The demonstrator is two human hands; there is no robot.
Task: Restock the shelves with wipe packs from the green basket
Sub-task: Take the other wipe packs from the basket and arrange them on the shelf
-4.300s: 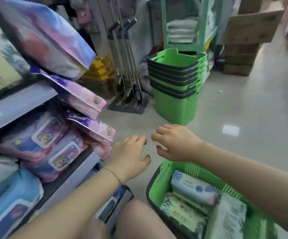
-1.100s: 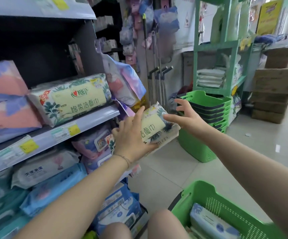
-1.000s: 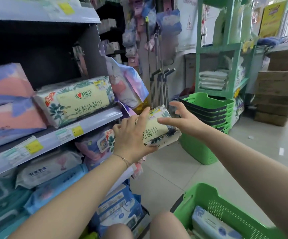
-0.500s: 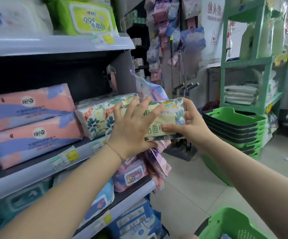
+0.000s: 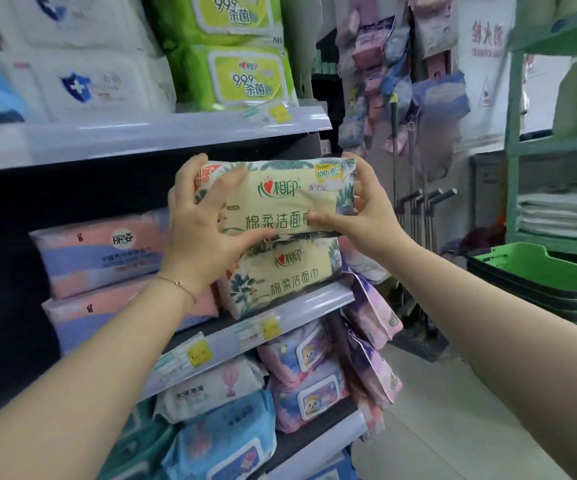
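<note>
A cream wipe pack with green leaf print (image 5: 280, 195) is held level in front of the middle shelf (image 5: 301, 301). My left hand (image 5: 204, 230) grips its left end and my right hand (image 5: 363, 209) grips its right end. It rests on top of an identical pack (image 5: 287, 275) that lies at the shelf's right end. The green basket that I took it from is out of view.
Two pink and lilac packs (image 5: 100, 251) lie to the left on the same shelf. Lime-green packs (image 5: 235, 74) fill the shelf above. Purple bags (image 5: 373, 313) hang off the shelf end. A stack of green baskets (image 5: 550, 278) stands at the right.
Both hands have lifted the leaf-print pack from beside the shelf up onto the matching pack. My view has risen, and the basket at my feet has dropped out of sight.
</note>
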